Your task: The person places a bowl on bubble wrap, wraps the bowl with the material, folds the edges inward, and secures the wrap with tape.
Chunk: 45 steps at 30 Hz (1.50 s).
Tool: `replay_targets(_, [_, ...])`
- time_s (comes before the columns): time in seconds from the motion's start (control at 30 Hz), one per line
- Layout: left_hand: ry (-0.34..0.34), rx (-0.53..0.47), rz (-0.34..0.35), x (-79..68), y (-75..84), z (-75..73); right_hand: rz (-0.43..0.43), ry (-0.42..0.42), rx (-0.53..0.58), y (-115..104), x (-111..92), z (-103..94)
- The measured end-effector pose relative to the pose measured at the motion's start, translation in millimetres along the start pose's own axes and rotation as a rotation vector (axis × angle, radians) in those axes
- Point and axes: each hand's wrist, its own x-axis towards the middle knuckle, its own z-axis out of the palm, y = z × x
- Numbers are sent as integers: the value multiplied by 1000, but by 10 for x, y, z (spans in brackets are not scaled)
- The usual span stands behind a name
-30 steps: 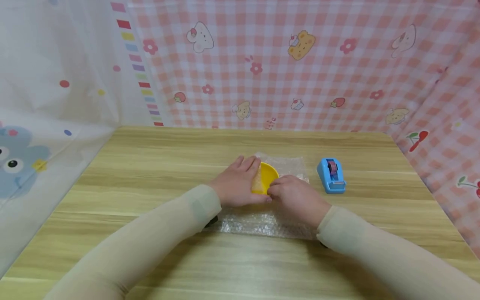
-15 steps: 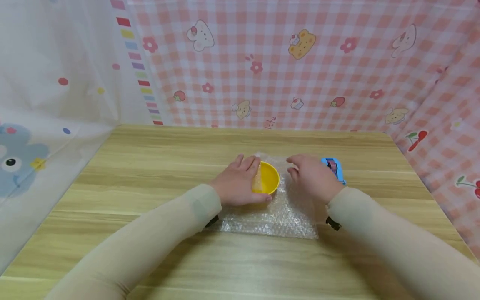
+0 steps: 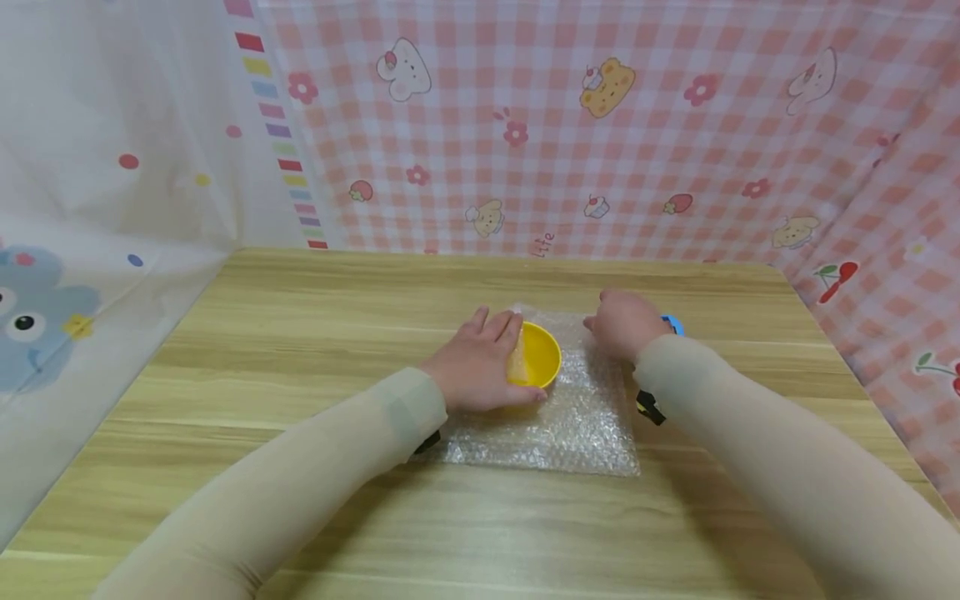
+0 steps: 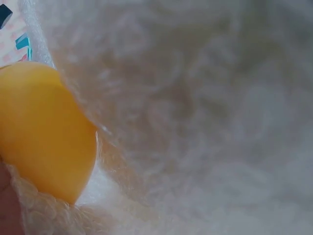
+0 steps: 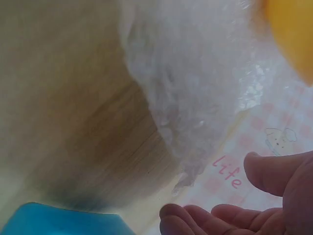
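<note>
A yellow bowl [image 3: 542,357] sits on a sheet of bubble wrap [image 3: 570,433], with part of the wrap folded up over its left side. My left hand [image 3: 480,362] holds the bowl's left side through that fold, thumb along the near rim and fingers towards the far rim. In the left wrist view wrap covers most of the picture beside the bowl [image 4: 44,132]. My right hand [image 3: 628,321] hovers over the sheet's far right part. The right wrist view shows its thumb [image 5: 274,171] apart from loosely bent fingers, nothing between them, near the wrap's edge [image 5: 181,142].
A blue tape dispenser [image 3: 677,324] stands just right of the right hand, mostly hidden by it in the head view; its blue top [image 5: 63,220] shows in the right wrist view. A pink checked curtain [image 3: 450,150] rises behind the wooden table [image 3: 300,333].
My right hand has left the bowl's right rim and moved right and away from me to the sheet's far right part, covering the dispenser. My left hand stays on the bowl.
</note>
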Motion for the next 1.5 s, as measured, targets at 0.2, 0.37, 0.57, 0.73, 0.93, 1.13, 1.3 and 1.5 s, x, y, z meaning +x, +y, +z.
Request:
replay_targets(0.2, [6, -24, -12, -6, 3, 1, -26, -3, -65, -42, 60, 43])
replay_targets(0.37, [8, -18, -12, -6, 2, 3, -75, -36, -179, -57, 80, 91])
replay_targets(0.57, [6, -3, -7, 4, -1, 10, -76, -45, -210, -87, 95, 127])
replay_targets(0.73, [5, 10, -8, 13, -2, 15, -56, -68, -226, -105, 100, 126])
replay_targets(0.93, [11, 14, -4, 13, 4, 14, -39, -86, -215, -113, 118, 139])
replay_targets(1.13, [12, 8, -7, 7, 8, 8, -44, -92, -228, -136, 147, 165])
replay_targets(1.3, [11, 10, 0, 13, 3, 13, -25, -101, -199, -159, 155, 179])
replay_targets(1.5, [5, 26, 2, 5, 11, 4, -26, -99, -170, -170, 166, 188])
